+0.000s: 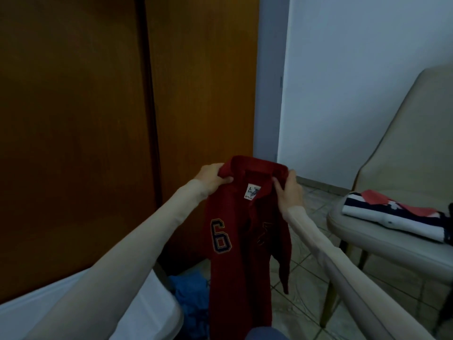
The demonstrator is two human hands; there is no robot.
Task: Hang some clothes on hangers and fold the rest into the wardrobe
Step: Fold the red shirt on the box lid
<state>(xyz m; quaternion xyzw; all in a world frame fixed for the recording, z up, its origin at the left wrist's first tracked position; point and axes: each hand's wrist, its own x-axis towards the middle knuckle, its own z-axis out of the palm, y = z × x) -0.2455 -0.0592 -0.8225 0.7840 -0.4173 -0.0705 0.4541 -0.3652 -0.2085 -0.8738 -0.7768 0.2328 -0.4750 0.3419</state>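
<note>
Two hands, left hand (212,178) and right hand (289,190), each pinch the red shirt (245,241) at its collar; keep both grips level so it hangs straight. Fold it or hanger it next.

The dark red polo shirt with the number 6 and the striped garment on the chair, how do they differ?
The dark red polo shirt hangs unfolded, held up at its collar by the left hand and right hand; the navy, white and red striped garment lies folded on the beige chair, untouched. Both are clothing.
</note>
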